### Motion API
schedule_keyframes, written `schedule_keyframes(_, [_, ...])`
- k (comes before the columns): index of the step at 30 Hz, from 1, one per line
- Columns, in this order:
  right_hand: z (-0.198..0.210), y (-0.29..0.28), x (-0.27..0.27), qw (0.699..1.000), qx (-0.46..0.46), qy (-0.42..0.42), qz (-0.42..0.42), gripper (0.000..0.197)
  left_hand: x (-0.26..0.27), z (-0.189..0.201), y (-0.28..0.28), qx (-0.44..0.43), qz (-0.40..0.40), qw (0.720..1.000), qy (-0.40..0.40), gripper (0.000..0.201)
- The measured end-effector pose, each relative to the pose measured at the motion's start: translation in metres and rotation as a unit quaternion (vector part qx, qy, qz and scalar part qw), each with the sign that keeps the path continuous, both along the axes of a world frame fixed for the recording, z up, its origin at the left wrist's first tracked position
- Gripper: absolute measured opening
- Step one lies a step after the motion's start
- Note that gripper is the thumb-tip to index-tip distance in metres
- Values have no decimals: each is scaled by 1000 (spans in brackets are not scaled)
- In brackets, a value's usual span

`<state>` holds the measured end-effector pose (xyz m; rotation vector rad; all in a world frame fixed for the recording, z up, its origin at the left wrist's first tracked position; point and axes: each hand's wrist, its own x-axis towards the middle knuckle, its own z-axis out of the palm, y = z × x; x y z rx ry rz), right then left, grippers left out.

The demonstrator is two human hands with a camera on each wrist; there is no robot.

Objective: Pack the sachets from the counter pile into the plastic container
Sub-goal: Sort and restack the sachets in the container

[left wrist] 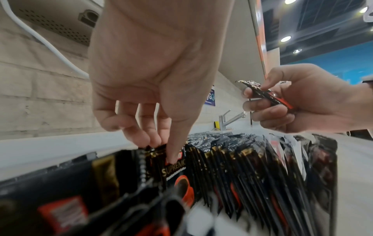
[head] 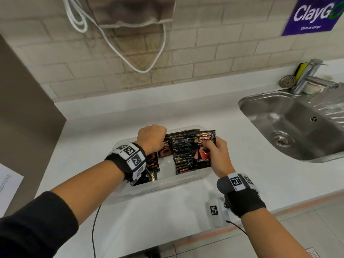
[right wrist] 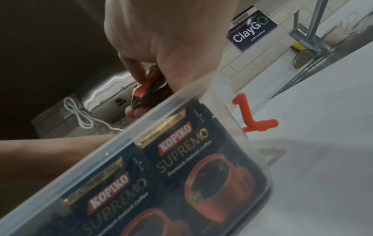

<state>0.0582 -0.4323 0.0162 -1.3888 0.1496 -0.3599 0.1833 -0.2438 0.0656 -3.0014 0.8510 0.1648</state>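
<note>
A clear plastic container [head: 167, 187] stands on the white counter, and black Kopiko sachets [head: 183, 153] stand on edge in a row inside it. My left hand [head: 164, 139] reaches into the far left of the container. In the left wrist view its thumb and fingers [left wrist: 163, 151] pinch the top of a standing sachet [left wrist: 175, 167]. My right hand [head: 203, 150] holds another sachet [head: 205, 136] upright over the right end of the row. The right wrist view shows that sachet [right wrist: 149, 83] pinched edge-on above the container wall [right wrist: 141, 127].
A steel sink [head: 297, 123] with a faucet [head: 312, 79] lies to the right. A small white tagged device [head: 216, 211] with a black cable sits on the counter near the front edge. A brown panel [head: 22, 108] and a paper [head: 9, 185] border the left.
</note>
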Motion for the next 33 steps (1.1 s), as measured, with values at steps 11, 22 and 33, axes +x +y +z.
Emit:
schedule_keyframes(11, [-2, -1, 0, 1000, 11, 3, 4, 26, -1, 9, -3, -47, -16, 999, -12, 19])
schedule_keyframes(22, [12, 9, 1, 998, -49, 0, 25, 36, -27, 58, -26, -297, -144, 932, 153, 24])
schedule_keyframes(33, [24, 17, 4, 969, -234, -32, 72, 31, -1, 66, 7, -311, -74, 935, 155, 16])
